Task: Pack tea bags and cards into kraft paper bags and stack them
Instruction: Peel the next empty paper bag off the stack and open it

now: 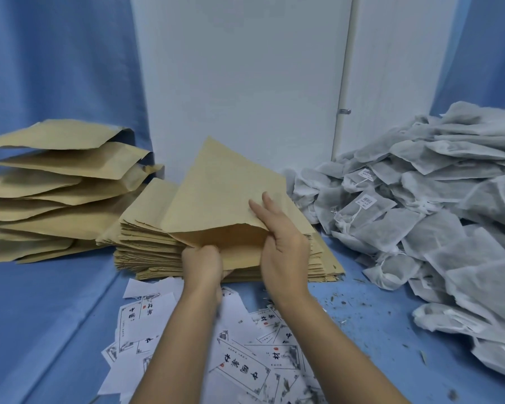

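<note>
Spreading the mouth of a kraft paper bag (216, 193), both hands work just above the flat stack of empty bags (146, 252). The left grip (201, 265) is curled round the lower lip; the right grip (283, 237) pinches the upper lip, fingers laid outside. The paper looks light, thin and easily creased — likely to tear if yanked — so hold it by the lips near the opening. Soft tea bags (420, 217) lie heaped at right, cards (242, 363) are strewn on the blue tabletop (41, 316), and puffed, seemingly filled bags (56, 185) are piled at left.
</note>
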